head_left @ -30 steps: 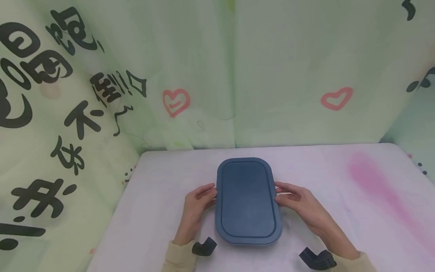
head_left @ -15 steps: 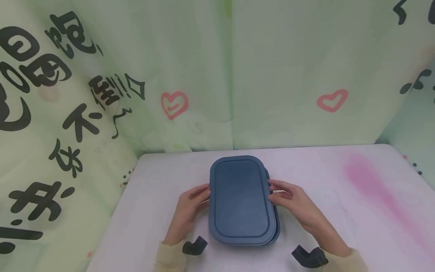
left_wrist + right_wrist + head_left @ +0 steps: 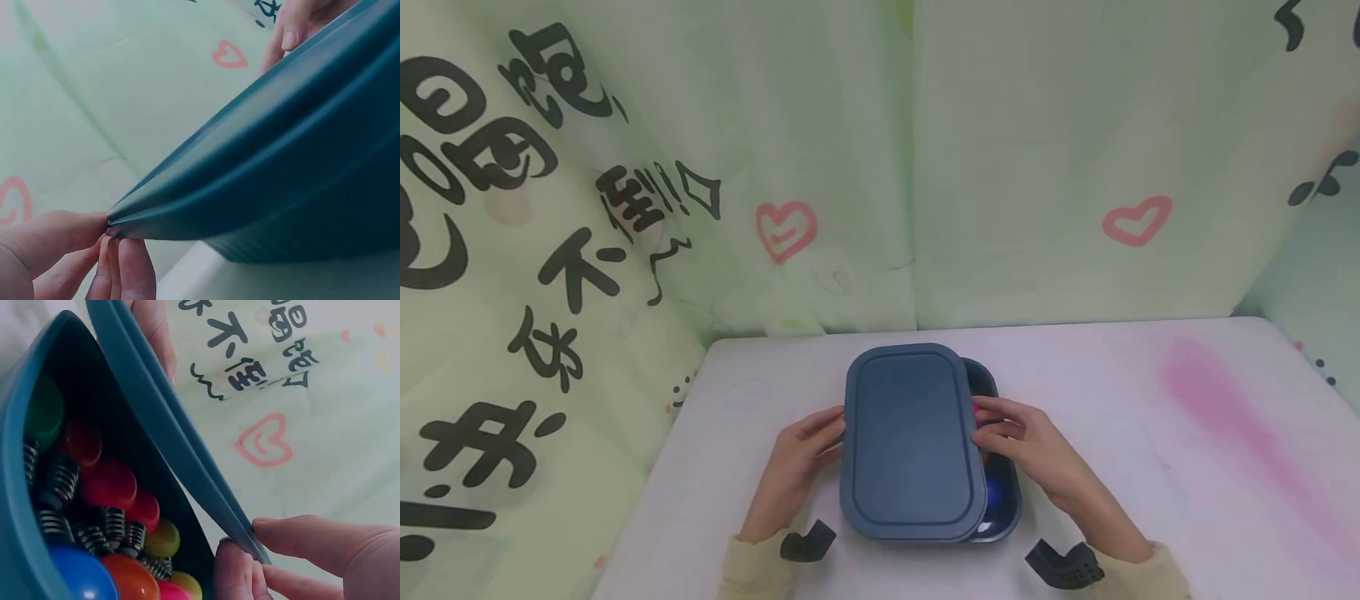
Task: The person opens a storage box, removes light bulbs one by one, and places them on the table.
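Observation:
Between both hands a blue rectangular lid [image 3: 913, 442] is held shifted left over a blue box [image 3: 1012, 518], whose right part shows. My left hand [image 3: 801, 467] pinches the lid's left edge, thumb above and fingers below, as the left wrist view shows. On the opposite edge my right hand [image 3: 1032, 454] pinches the rim. The right wrist view looks inside the box: several coloured light bulbs with screw bases lie there, among them a blue bulb [image 3: 82, 572], an orange bulb [image 3: 130, 579] and a green bulb [image 3: 45, 414]. The lid hides the box's left part from the head view.
The box stands on a white table [image 3: 760, 392] with a pink stain [image 3: 1217, 392] at the right. Green curtain [image 3: 1022, 125] with hearts and black lettering hangs behind and along the left side. Each wrist wears a black device [image 3: 1064, 567].
Both hands have lifted the lid off the box and moved it left. The box's right side and coloured bulbs inside have come into sight.

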`<state>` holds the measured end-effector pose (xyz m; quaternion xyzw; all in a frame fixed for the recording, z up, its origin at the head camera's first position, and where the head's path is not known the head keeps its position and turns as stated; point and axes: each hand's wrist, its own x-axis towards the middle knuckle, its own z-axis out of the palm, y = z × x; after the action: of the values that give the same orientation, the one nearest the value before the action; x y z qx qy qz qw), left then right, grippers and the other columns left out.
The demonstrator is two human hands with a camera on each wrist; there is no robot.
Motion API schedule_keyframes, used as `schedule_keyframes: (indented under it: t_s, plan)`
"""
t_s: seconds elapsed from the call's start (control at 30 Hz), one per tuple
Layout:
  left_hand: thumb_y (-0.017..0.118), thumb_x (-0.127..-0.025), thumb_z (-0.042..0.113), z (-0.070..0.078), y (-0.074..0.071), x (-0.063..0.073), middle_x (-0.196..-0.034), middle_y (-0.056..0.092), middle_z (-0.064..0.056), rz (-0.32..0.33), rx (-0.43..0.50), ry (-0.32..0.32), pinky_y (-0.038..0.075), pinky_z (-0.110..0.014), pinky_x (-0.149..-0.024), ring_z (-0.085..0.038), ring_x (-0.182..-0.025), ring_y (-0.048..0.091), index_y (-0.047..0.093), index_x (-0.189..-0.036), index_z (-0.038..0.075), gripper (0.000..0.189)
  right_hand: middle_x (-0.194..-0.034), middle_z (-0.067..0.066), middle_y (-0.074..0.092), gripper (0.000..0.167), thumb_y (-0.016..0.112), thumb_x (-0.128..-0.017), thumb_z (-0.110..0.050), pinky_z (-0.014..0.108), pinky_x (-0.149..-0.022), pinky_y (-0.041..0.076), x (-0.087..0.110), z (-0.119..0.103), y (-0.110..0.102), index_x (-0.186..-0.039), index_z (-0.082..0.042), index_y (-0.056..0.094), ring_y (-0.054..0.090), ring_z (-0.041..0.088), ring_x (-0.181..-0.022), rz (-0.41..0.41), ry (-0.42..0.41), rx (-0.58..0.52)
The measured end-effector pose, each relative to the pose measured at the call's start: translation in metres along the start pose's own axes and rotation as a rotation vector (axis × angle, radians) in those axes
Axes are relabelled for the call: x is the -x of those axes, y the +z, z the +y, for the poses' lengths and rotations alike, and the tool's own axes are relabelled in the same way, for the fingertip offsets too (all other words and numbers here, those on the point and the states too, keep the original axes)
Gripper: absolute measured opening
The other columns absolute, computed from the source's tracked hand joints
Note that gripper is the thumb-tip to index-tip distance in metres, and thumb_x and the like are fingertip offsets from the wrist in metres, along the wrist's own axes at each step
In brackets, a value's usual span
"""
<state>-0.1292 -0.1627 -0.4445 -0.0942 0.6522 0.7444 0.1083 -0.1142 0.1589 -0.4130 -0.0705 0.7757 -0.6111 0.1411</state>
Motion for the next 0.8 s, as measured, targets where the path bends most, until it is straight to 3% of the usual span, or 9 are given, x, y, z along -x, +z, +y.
schedule_keyframes:
  t_s: [0.2,0.4,0.8]
  plan:
    - [0.077,-0.086,0.026,-0.001,-0.012,0.003,-0.13,0.065,-0.008,0.024,-0.015,0.001,0.054,-0.031,-0.096,-0.018,-0.116,0.064,0.063,-0.132,0.006,0.052,-0.122,0.016,0.064,0.061,0.068,-0.095,-0.022,0.046,-0.102,0.05,-0.003,-0.002,0.012,-0.146,0.002,0.043,0.065,0.021,-0.106,-0.007,-0.009,0.025]
    - [0.078,-0.085,0.031,-0.002,-0.022,0.005,-0.134,0.063,-0.007,0.041,-0.041,-0.021,0.052,-0.032,-0.1,-0.018,-0.12,0.062,0.062,-0.133,0.009,0.055,-0.114,0.014,0.068,0.06,0.068,-0.095,-0.02,0.038,-0.095,0.055,-0.004,-0.005,0.021,-0.145,0.003,0.044,0.066,0.023,-0.104,-0.014,-0.015,0.023]
    - [0.078,-0.084,0.032,-0.001,-0.043,0.009,-0.135,0.062,-0.006,0.084,-0.063,-0.041,0.05,-0.034,-0.102,-0.018,-0.121,0.061,0.062,-0.134,0.01,0.057,-0.118,0.014,0.064,0.053,0.069,-0.091,-0.01,0.04,-0.091,0.057,-0.011,-0.02,0.041,-0.139,0.002,0.051,0.068,0.021,-0.099,0.01,-0.047,0.089]
